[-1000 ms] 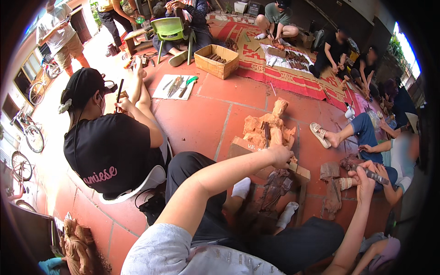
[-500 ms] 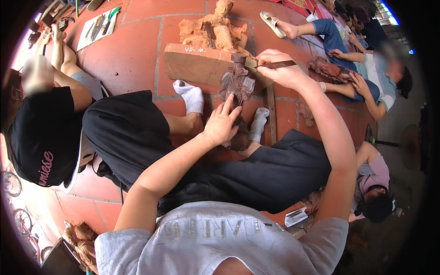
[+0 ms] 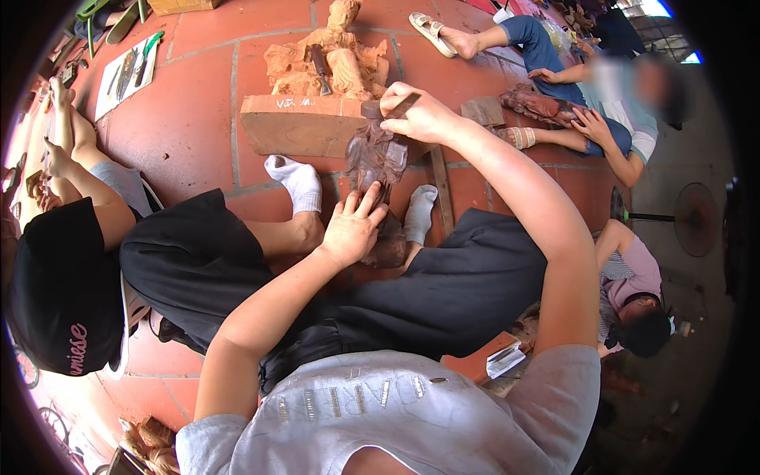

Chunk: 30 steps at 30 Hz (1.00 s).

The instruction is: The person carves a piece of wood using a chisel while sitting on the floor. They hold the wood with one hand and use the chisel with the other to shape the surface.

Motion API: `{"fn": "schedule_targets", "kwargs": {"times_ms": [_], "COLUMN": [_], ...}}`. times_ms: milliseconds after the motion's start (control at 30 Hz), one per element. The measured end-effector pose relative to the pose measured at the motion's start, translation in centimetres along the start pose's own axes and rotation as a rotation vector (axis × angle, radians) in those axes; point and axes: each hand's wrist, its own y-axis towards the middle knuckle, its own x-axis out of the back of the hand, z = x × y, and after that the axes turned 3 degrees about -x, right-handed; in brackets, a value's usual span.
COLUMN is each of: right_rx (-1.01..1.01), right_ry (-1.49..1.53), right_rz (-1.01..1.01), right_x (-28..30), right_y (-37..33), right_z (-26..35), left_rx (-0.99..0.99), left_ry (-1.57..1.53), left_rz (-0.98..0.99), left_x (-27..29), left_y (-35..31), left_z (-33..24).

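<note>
Red tiles [image 3: 190, 119], fingers [image 3: 369, 199] on carving [image 3: 378, 158]

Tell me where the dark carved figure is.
In the head view, the dark carved figure is near the centre, between the person's white-socked feet, with the left hand on it.

One head-worn fisheye camera looks steeply down from just above a grey shirt [image 3: 340, 427], facing forward over the lap [image 3: 435, 309]. The left hand [image 3: 352, 226] and right hand [image 3: 416, 115] appear at close range; the red tiled floor [image 3: 190, 119] stretches beyond, its lines bending toward the dark, rounded border.
</note>
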Motion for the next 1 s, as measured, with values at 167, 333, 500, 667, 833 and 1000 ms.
{"fn": "schedule_targets", "kwargs": {"times_ms": [167, 333, 500, 667, 833, 1000], "right_rx": [0.022, 0.071, 0.021, 0.119, 0.072, 0.077], "right_ry": [-0.012, -0.015, 0.060, 0.038, 0.049, -0.037], "right_rz": [0.002, -0.086, -0.037, -0.210, -0.099, -0.198], "right_x": [0.2, -1.4, -0.7, -1.5, -0.8, -2.2], "right_y": [0.6, -0.2, 0.4, -0.3, 0.5, -0.2], "right_z": [0.2, -0.5, -0.7, 0.0, 0.1, 0.7], "left_rx": [-0.026, -0.027, -0.016, -0.035, -0.046, -0.039], "left_ry": [0.003, 0.004, -0.043, -0.048, -0.026, -0.011], "left_rz": [-0.043, -0.026, -0.023, 0.003, -0.030, 0.001], "left_x": [-0.5, -0.1, 0.4, 0.4, 0.3, 0.3], "left_y": [-0.3, -0.2, 0.3, 0.4, 0.2, 0.2], "left_z": [0.5, 0.4, 0.3, 0.5, 0.8, 0.8]}}
